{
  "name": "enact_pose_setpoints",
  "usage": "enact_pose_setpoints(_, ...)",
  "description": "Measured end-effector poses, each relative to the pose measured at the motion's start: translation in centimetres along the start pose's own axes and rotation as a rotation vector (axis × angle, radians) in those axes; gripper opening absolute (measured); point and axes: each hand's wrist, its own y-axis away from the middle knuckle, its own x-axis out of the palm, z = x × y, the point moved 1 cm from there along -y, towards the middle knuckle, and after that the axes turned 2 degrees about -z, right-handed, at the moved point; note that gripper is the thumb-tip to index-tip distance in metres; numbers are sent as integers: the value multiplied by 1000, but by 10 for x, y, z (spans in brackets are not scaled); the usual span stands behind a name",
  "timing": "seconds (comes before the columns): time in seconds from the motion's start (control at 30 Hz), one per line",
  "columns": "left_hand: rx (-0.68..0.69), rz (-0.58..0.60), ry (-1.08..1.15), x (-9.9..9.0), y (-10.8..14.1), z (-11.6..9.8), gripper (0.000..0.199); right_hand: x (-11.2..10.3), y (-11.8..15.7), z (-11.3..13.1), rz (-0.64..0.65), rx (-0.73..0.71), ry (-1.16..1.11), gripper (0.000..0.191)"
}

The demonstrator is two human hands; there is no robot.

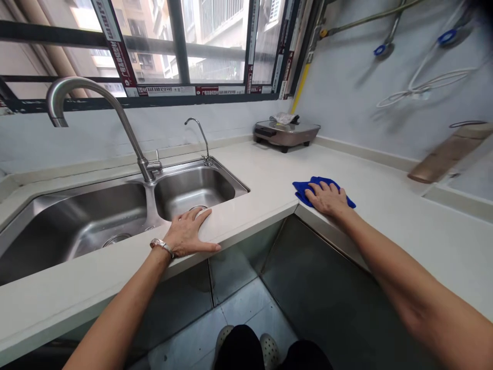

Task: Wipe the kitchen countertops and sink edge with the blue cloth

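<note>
My left hand rests on the front edge of the white countertop, beside the small basin of the sink. Its fingers are spread, the thumb lies along the edge, and nothing is in it. A silver bracelet circles that wrist. At the inner corner of the counter, my right hand presses on a bunched blue cloth, fingers bent over it. Part of the cloth is hidden beneath the palm. It lies against the counter surface and shows on both sides of the hand.
A tall faucet and a small thin tap rise behind the sink. An electric pan with a lid stands in the back corner. A brown bottle-like object is at the right wall. Dark cabinet doors lie below the counter.
</note>
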Motion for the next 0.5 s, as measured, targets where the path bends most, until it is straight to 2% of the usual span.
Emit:
enact_pose_setpoints(0.2,-11,-26,19,2,-1,1,113,-17,51,0,20,-52,17,65)
enact_pose_setpoints(0.27,-22,-51,113,0,0,3,112,-21,72,-3,2,-86,36,63)
enact_pose_setpoints(0.37,-31,-106,323,-10,5,6,92,-25,104,-8,-38,-159,91,62)
enact_pose_setpoints(0.43,-23,-250,524,-23,12,3,79,-26,126,-13,-66,-229,134,61)
enact_pose_setpoints(0.5,12,-550,797,-41,24,-4,64,-27,145,-21,-92,-311,162,65)
